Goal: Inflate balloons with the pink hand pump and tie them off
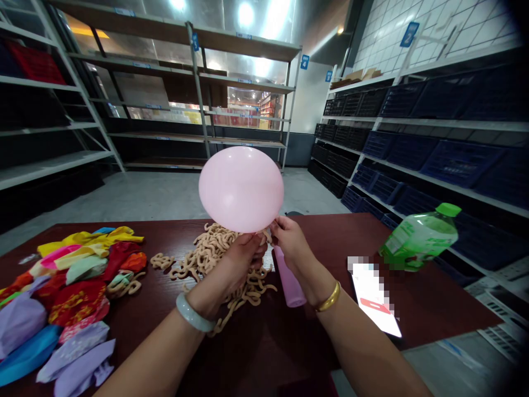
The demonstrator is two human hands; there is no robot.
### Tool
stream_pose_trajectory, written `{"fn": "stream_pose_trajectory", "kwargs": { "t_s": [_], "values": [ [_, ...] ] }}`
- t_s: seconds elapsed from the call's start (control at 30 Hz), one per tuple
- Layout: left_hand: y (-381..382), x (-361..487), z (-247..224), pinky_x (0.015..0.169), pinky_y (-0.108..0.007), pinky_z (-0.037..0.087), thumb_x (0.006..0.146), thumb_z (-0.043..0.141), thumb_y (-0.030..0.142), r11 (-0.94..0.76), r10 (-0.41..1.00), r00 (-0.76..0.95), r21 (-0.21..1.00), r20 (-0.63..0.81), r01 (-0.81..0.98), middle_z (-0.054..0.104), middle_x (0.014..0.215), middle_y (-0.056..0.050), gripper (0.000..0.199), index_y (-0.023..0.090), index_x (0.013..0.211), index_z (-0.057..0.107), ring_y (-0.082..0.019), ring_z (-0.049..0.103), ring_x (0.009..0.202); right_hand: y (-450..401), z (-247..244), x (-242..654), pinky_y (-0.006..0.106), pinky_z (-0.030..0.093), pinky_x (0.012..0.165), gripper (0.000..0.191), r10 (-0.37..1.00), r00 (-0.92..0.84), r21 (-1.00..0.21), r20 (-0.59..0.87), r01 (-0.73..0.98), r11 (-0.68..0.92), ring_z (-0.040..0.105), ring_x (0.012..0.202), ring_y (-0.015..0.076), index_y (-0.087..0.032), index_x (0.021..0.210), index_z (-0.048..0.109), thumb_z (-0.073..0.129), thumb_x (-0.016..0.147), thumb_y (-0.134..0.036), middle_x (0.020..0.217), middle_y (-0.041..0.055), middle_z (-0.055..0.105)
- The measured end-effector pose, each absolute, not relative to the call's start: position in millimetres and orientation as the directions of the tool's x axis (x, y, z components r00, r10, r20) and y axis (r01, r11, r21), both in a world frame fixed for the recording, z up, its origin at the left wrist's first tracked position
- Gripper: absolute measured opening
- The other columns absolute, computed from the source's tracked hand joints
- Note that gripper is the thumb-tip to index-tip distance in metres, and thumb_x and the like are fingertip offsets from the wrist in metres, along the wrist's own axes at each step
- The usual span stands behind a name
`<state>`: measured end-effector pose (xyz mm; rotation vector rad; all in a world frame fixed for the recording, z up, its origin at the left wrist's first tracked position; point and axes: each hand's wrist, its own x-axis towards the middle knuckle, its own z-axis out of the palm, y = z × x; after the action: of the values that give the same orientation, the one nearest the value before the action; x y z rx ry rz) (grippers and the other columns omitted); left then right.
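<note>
A round, inflated pink balloon (241, 189) rises above the table in front of me, its neck hidden behind my fingers. My left hand (244, 255), below a pale bangle, is closed under the balloon and grips its lower end. At the balloon's lower right edge, my right hand (288, 237) is closed in a pinch; what lies between its fingertips is hidden. Beneath both hands spreads a heap of beige, curled, finger-thick pieces (210, 248). A pink-purple cylinder (292, 284) lies beside the heap, just under my right hand.
Colourful deflated balloons or cloth-like pieces (78, 298) cover the left of the dark red table (314, 342). On the right are a lit phone (374, 300) and a green-capped bottle (425, 237). Shelves (243, 91) and dark crates (458, 160) stand around the table.
</note>
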<state>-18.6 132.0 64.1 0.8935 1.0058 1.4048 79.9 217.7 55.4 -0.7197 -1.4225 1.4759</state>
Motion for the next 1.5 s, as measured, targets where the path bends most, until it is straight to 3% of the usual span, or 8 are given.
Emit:
{"fn": "stream_pose_trajectory", "kwargs": {
  "t_s": [0.27, 0.5, 0.63, 0.73, 0.93, 1.1, 1.27, 1.5],
  "values": [
    [126, -12, 70, 0.045, -0.017, 0.017, 0.083, 0.062, 0.041, 0.033, 0.999, 0.038, 0.904, -0.018, -0.426, 0.028, 0.063, 0.006, 0.035, 0.019, 0.072, 0.038, -0.007, 0.024, 0.053, 222, 56, 81, 0.024, 0.034, 0.050, 0.022, 0.939, -0.277, -0.947, 0.203, -0.300, 0.116, 0.044, 0.056, 0.0104, -0.018, 0.075, 0.060, 0.064, 0.069, -0.038, 0.067, -0.0032, 0.056],
    [126, -13, 68, 0.046, -0.018, 0.018, 0.087, 0.059, 0.041, 0.080, 0.991, 0.129, 0.894, -0.025, -0.442, 0.029, 0.064, 0.005, 0.032, 0.017, 0.075, 0.042, -0.006, 0.023, 0.053, 233, 49, 81, 0.023, 0.030, 0.046, 0.007, 0.959, -0.155, -0.928, 0.237, -0.329, 0.176, 0.038, 0.049, 0.0092, -0.020, 0.065, 0.054, 0.059, 0.066, -0.025, 0.054, -0.0068, 0.048],
    [128, -15, 67, 0.045, -0.018, 0.017, 0.087, 0.058, 0.043, 0.092, 0.988, 0.153, 0.894, -0.026, -0.439, 0.027, 0.063, 0.006, 0.033, 0.018, 0.074, 0.041, -0.006, 0.020, 0.052, 240, 44, 78, 0.024, 0.039, 0.050, 0.013, 0.963, -0.166, -0.928, 0.212, -0.343, 0.145, 0.046, 0.056, 0.0110, -0.018, 0.072, 0.060, 0.061, 0.067, -0.030, 0.066, -0.0029, 0.058],
    [129, -17, 67, 0.044, -0.017, 0.014, 0.085, 0.060, 0.045, 0.092, 0.991, 0.124, 0.904, -0.044, -0.417, 0.026, 0.063, 0.006, 0.036, 0.018, 0.073, 0.039, -0.006, 0.018, 0.052, 240, 46, 78, 0.023, 0.036, 0.049, 0.015, 0.966, -0.177, -0.940, 0.186, -0.317, 0.124, 0.043, 0.053, 0.0099, -0.018, 0.071, 0.060, 0.063, 0.066, -0.032, 0.063, -0.0041, 0.056],
    [132, -26, 66, 0.044, -0.018, 0.014, 0.083, 0.058, 0.045, 0.034, 0.999, -0.012, 0.906, -0.043, -0.423, 0.026, 0.060, 0.007, 0.037, 0.019, 0.070, 0.036, -0.006, 0.019, 0.050, 226, 58, 85, 0.023, 0.031, 0.053, 0.016, 0.880, -0.406, -0.959, 0.244, -0.233, 0.159, 0.041, 0.056, 0.0100, -0.017, 0.069, 0.064, 0.067, 0.070, -0.032, 0.060, -0.0042, 0.056],
    [138, -34, 60, 0.044, -0.020, 0.011, 0.080, 0.058, 0.048, 0.050, 0.989, -0.118, 0.945, -0.093, -0.324, 0.033, 0.057, 0.006, 0.038, 0.019, 0.066, 0.038, -0.006, 0.021, 0.048, 213, 61, 86, 0.024, 0.034, 0.054, 0.031, 0.689, -0.721, -0.971, 0.071, -0.207, -0.117, 0.054, 0.058, 0.0114, -0.015, 0.079, 0.070, 0.077, 0.068, -0.044, 0.068, 0.0008, 0.064],
    [136, -33, 59, 0.045, -0.022, 0.011, 0.078, 0.056, 0.054, 0.095, 0.981, -0.149, 0.973, -0.128, -0.209, 0.040, 0.054, 0.003, 0.039, 0.019, 0.065, 0.043, -0.007, 0.024, 0.045, 209, 56, 82, 0.028, 0.043, 0.055, 0.034, 0.683, -0.729, -0.910, 0.037, -0.307, -0.279, 0.060, 0.053, 0.0146, -0.014, 0.075, 0.069, 0.084, 0.061, -0.041, 0.063, 0.0005, 0.063],
    [130, -32, 64, 0.044, -0.023, 0.013, 0.078, 0.055, 0.046, 0.051, 0.989, -0.126, 0.976, -0.079, -0.213, 0.038, 0.051, 0.004, 0.033, 0.020, 0.063, 0.041, -0.008, 0.027, 0.044, 195, 61, 79, 0.029, 0.048, 0.053, 0.039, 0.752, -0.659, -0.934, -0.009, -0.264, -0.242, 0.061, 0.049, 0.0153, -0.013, 0.075, 0.067, 0.085, 0.059, -0.045, 0.062, 0.0028, 0.066]
  ]
}}
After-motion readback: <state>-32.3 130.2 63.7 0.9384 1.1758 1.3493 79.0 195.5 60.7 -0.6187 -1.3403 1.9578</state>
